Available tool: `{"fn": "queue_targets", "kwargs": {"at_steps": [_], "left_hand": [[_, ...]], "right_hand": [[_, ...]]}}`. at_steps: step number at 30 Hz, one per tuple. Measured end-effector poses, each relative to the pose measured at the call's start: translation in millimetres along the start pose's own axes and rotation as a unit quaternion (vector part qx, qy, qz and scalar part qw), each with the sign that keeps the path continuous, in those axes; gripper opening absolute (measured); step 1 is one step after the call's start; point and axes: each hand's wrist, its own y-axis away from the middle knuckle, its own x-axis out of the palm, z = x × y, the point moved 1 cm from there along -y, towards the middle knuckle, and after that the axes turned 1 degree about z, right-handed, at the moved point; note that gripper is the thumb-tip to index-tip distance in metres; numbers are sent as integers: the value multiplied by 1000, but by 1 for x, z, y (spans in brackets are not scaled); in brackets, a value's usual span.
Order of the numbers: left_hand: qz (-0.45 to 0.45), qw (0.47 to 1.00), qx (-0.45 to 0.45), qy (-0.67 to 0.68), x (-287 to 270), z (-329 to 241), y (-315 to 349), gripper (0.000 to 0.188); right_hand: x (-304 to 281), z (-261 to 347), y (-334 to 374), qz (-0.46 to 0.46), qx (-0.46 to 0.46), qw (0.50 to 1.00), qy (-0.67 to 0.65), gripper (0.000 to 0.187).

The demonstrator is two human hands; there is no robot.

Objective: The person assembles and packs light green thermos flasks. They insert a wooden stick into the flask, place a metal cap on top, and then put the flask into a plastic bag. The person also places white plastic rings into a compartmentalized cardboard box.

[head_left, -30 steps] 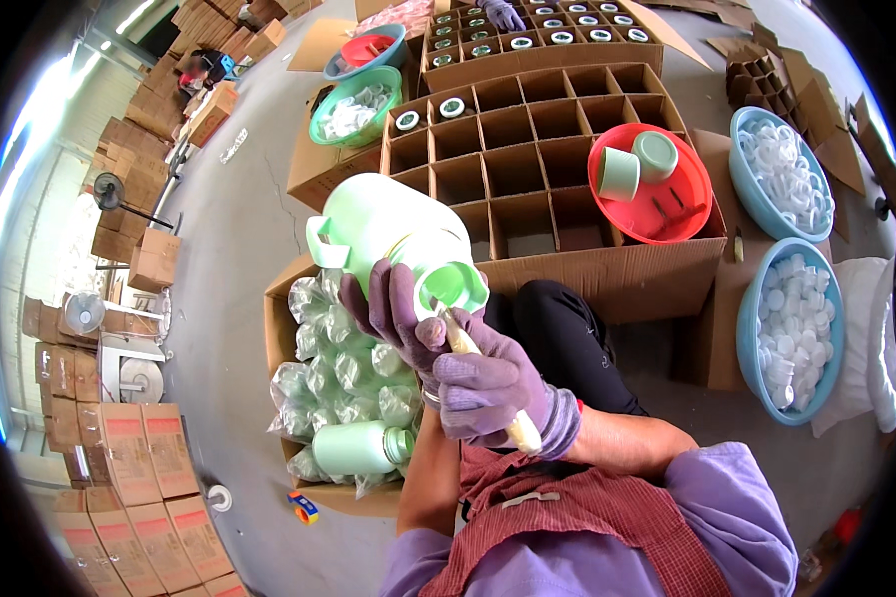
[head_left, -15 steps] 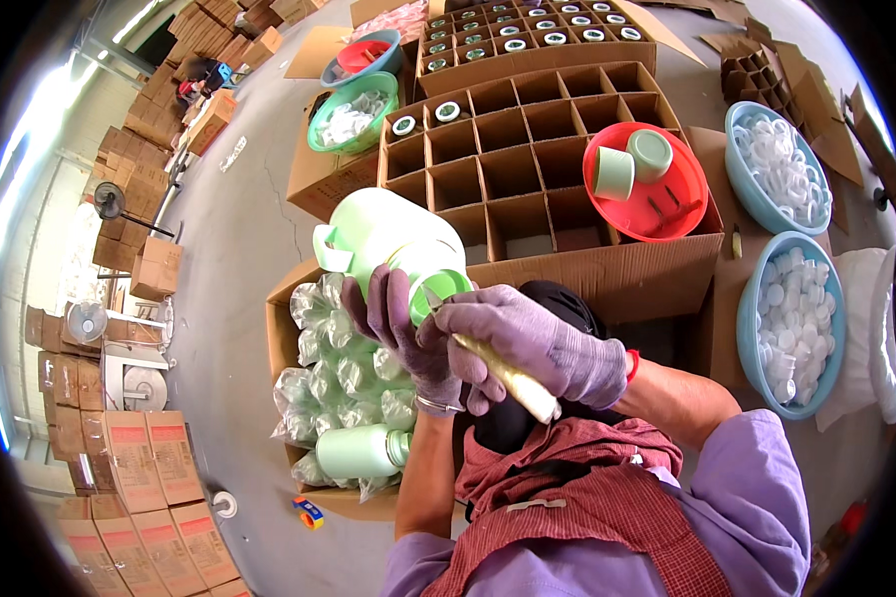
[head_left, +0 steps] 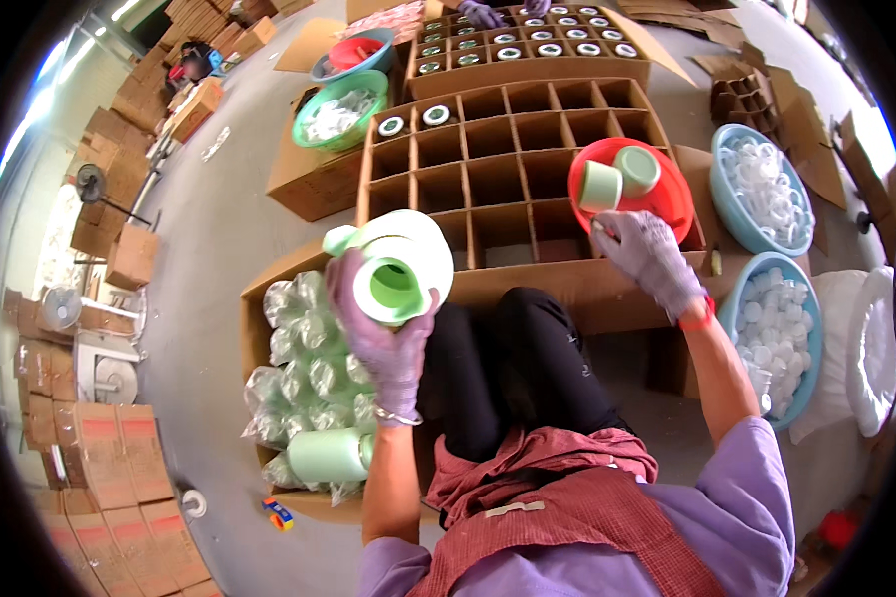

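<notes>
My left hand (head_left: 383, 343) is closed round a pale green plastic jug (head_left: 423, 249) with a side handle, its open mouth turned toward me. Out to the right, my right hand (head_left: 652, 261) is at the near rim of a red basin (head_left: 679, 211), fingers curled together. A pale end of the knife (head_left: 597, 227) shows at the fingertips; the rest is hidden by the glove. Two pale green cups, one of them this cup (head_left: 637, 169), sit in the basin. Below the left hand, another green jug (head_left: 327, 456) lies on bagged ones in a carton (head_left: 252, 348).
The basin rests on a divided carton (head_left: 528, 274) holding two lidded items at its far left. Behind is a filled divided carton (head_left: 538, 75), with another person's gloved hands (head_left: 483, 14). Blue tubs of white parts (head_left: 782, 338) stand right; a green basin (head_left: 304, 124) stands far left.
My right hand has left the jug's mouth and moved right to the red basin with the knife. My left hand has tilted the jug so its opening faces me.
</notes>
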Motion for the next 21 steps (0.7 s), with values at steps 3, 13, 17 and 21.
{"fn": "queue_targets", "kwargs": {"at_steps": [3,13,17,21], "left_hand": [[-69,953,-139,261,7,-2,1,69],[202,840,-327,384,-31,36,137,66],[162,885,-350,261,-33,33,106,49],[268,867,-342,244,-2,20,101,37]], "right_hand": [[18,-86,-27,71,46,986,141,27],[21,59,2,-24,-46,837,-544,36],[53,80,47,56,-266,879,-391,23],[91,73,77,113,-307,863,-384,22]]}}
